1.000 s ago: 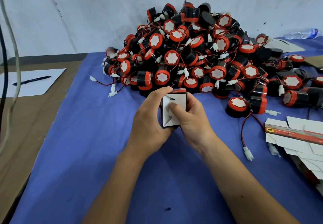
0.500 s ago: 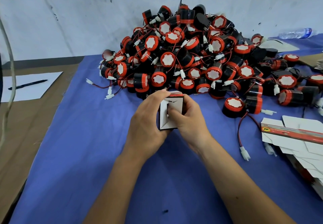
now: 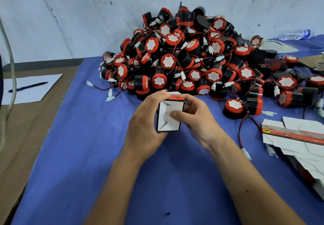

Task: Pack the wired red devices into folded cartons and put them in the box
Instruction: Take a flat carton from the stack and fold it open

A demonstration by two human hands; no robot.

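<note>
Both hands, left hand (image 3: 142,123) and right hand (image 3: 198,119), grip one carton (image 3: 169,117); device pile (image 3: 192,58) at twelve o'clock, bare blue cloth (image 3: 78,154) at seven.

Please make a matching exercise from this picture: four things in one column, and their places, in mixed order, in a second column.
Things:
1. carton
2. pen
3. water bottle
4. flat cartons

Places:
A. far right, by the wall
B. on the white paper, at left
C. between the left hand and the right hand
D. stacked at the right edge

Pairs: 1-C, 2-B, 3-A, 4-D
</note>
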